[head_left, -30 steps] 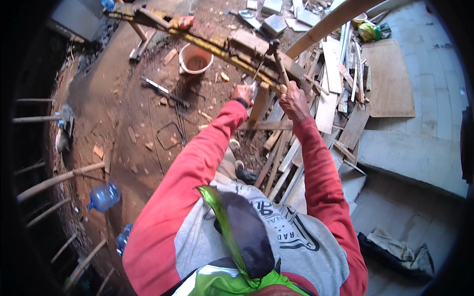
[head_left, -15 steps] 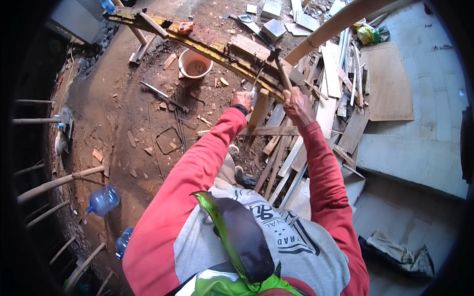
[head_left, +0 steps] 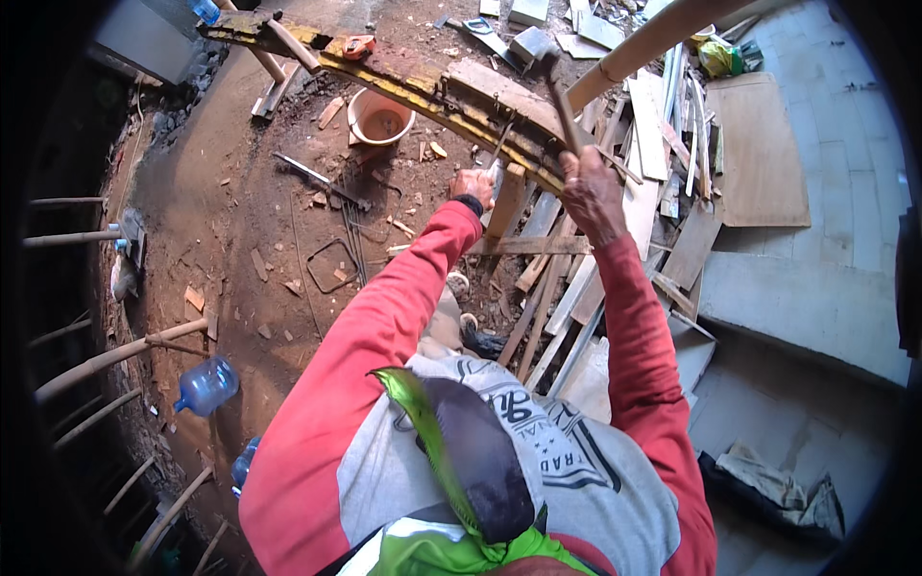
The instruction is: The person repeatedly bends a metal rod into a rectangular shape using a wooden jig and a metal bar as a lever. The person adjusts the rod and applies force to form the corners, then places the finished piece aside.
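Observation:
My right hand [head_left: 593,195] is closed around the handle of a hammer [head_left: 564,108], whose dark head is raised at the far end over the plank. My left hand [head_left: 472,186] is closed at the near edge of a worn yellow-edged plank [head_left: 403,94]. In it is a thin metal rod [head_left: 502,139] that leans up over that edge; its exact kind is too small to tell. A flat piece of wood [head_left: 499,91] lies on top of the plank, close to the rod's tip. An orange tool [head_left: 359,47] rests farther left on the plank.
An orange bucket [head_left: 381,117] stands on the dirt floor beyond my left arm. Scrap boards [head_left: 645,125] pile up at the right, beside a slanting bamboo pole [head_left: 643,53]. A handsaw [head_left: 492,40] lies at the back. Blue water bottles [head_left: 207,386] lie at the left.
My right hand has shifted a little right and toward me, and the hammer head has lifted up and right, away from the rod. My left hand stays in nearly the same place.

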`<control>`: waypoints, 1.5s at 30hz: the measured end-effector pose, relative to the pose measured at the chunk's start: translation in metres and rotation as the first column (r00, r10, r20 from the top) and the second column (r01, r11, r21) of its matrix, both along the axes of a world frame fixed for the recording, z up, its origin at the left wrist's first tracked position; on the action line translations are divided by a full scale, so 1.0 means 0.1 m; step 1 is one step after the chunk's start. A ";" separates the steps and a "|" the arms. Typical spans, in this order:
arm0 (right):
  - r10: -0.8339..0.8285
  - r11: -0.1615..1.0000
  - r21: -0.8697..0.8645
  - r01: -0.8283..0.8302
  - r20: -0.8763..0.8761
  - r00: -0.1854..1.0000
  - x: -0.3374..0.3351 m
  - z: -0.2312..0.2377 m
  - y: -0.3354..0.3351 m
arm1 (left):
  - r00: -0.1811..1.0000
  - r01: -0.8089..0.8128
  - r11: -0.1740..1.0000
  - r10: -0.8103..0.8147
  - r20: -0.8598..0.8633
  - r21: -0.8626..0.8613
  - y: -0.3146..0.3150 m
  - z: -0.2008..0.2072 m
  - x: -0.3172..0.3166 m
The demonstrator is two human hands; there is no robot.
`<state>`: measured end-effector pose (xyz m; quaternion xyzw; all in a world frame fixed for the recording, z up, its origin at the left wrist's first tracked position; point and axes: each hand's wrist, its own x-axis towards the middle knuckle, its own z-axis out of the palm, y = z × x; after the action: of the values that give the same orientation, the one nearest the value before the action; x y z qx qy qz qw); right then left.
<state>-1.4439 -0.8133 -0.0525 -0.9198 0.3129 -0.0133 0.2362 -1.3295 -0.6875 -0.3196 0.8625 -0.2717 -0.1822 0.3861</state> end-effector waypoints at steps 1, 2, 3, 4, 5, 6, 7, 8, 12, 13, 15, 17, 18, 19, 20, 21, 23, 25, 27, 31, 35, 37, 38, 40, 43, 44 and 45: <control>0.030 0.999 0.021 -0.036 0.240 0.970 0.04 0.19 -0.03 | 0.999 -0.017 1.000 0.017 -0.035 0.003 0.02 0.06 -0.06; 0.039 0.997 0.047 -0.067 0.446 0.894 -0.01 0.30 -0.02 | 0.997 -0.024 1.000 0.024 -0.070 0.006 0.01 0.10 -0.12; 0.047 0.997 -0.081 -0.002 0.553 0.832 0.06 0.49 0.04 | 0.999 -0.029 1.000 0.028 -0.041 -0.007 0.02 0.07 -0.04; 0.068 0.976 -0.200 0.082 0.645 0.761 0.10 0.60 0.12 | 0.999 -0.038 0.999 0.038 -0.030 -0.013 0.04 0.06 -0.03; -0.028 0.985 -0.101 0.137 0.698 0.716 0.08 0.59 0.15 | 0.999 -0.033 0.999 0.032 -0.017 -0.027 0.00 0.09 -0.03; -0.131 0.988 0.042 0.150 0.750 0.648 0.06 0.10 0.04 | 1.000 -0.028 0.999 0.028 -0.005 -0.037 -0.01 0.12 -0.04; -0.067 0.989 -0.050 0.136 0.671 0.738 0.01 -0.21 0.06 | 0.997 -0.049 0.997 0.045 -0.060 -0.061 -0.04 0.18 -0.07; -0.010 0.984 -0.138 0.110 0.579 0.816 -0.04 -0.45 0.11 | 0.997 -0.046 0.996 0.041 -0.071 -0.078 -0.04 0.17 -0.09; 0.079 0.996 -0.065 -0.066 0.217 0.973 -0.16 -0.73 -0.13 | 0.999 -0.001 0.999 -0.001 -0.052 -0.050 -0.04 -0.08 -0.12; 0.029 0.997 0.065 -0.045 0.225 0.974 -0.12 -0.50 -0.02 | 0.999 -0.019 1.000 0.018 -0.042 -0.024 0.01 -0.11 -0.06; -0.050 0.984 0.179 0.002 0.263 0.964 0.02 -0.17 -0.05 | 0.998 -0.040 0.998 0.038 -0.039 -0.047 -0.01 -0.09 -0.03; -0.309 0.831 0.544 0.116 0.277 0.910 0.05 -0.07 -0.01 | 0.997 -0.050 0.997 0.046 -0.065 -0.057 -0.05 -0.01 -0.03; -0.394 0.749 0.642 0.167 0.229 0.890 0.05 -0.01 0.04 | 0.995 -0.054 0.997 0.050 -0.081 -0.046 -0.03 0.03 -0.05; -0.354 0.709 0.681 0.183 0.119 0.928 0.00 -0.09 -0.01 | 0.994 -0.044 0.999 0.042 -0.098 -0.016 -0.05 0.09 -0.06; -0.300 0.666 0.718 0.201 0.011 0.954 -0.05 -0.23 -0.08 | 0.994 -0.040 0.999 0.039 -0.102 -0.013 -0.06 0.09 -0.05; -0.237 0.623 0.749 0.225 -0.094 0.967 -0.10 -0.34 -0.18 | 0.994 -0.035 0.999 0.034 -0.106 -0.010 -0.08 0.09 -0.04; -0.381 0.508 0.836 0.209 0.000 0.925 -0.11 -0.27 -0.28 | 0.995 -0.050 0.998 0.047 -0.090 -0.030 -0.04 -0.01 -0.03; -0.468 0.429 0.892 0.145 0.082 0.880 -0.12 -0.32 -0.33 | 0.997 -0.048 0.999 0.048 -0.058 -0.001 -0.05 -0.04 -0.03; -0.364 0.597 0.787 0.160 0.088 0.927 -0.10 -0.33 -0.11 | 0.998 -0.036 0.999 0.034 -0.053 -0.032 -0.06 -0.08 -0.08; -0.238 0.680 0.701 0.216 -0.068 0.969 -0.10 -0.24 -0.26 | 0.999 0.027 0.999 -0.027 0.021 0.027 -0.04 -0.09 -0.03; -0.493 0.489 0.858 0.158 0.121 0.862 -0.02 -0.21 -0.13 | 1.000 -0.001 0.998 0.000 0.006 0.066 -0.05 -0.04 0.03; -0.395 0.487 0.855 0.180 0.032 0.918 -0.08 -0.31 -0.14 | 0.999 -0.009 0.993 0.014 -0.044 0.118 -0.12 0.11 -0.07; -0.181 0.537 0.821 0.194 -0.113 0.977 -0.13 -0.34 -0.20 | 0.997 -0.006 0.992 0.015 -0.072 0.127 -0.12 0.10 -0.06; -0.298 0.591 0.756 0.281 -0.119 0.947 -0.15 -0.21 -0.39 | 0.987 0.015 0.997 -0.002 -0.161 0.081 -0.08 0.02 0.01; -0.117 0.970 0.229 0.074 0.180 0.977 -0.10 -0.03 -0.34 | 0.982 0.036 0.996 -0.020 -0.189 0.078 -0.15 -0.24 0.11; -0.017 0.998 0.059 -0.001 0.301 0.953 -0.09 0.03 -0.25 | 0.997 0.030 0.999 -0.028 -0.078 0.023 -0.10 -0.22 0.06; -0.008 1.000 -0.011 0.013 0.332 0.943 -0.09 0.15 -0.16 | 0.999 0.012 1.000 -0.012 -0.044 0.000 -0.08 -0.19 0.04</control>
<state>-1.4529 -0.8293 -0.0377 -0.9044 0.2733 -0.1714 0.2793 -1.3253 -0.6955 -0.3391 0.8568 -0.2680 -0.2036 0.3907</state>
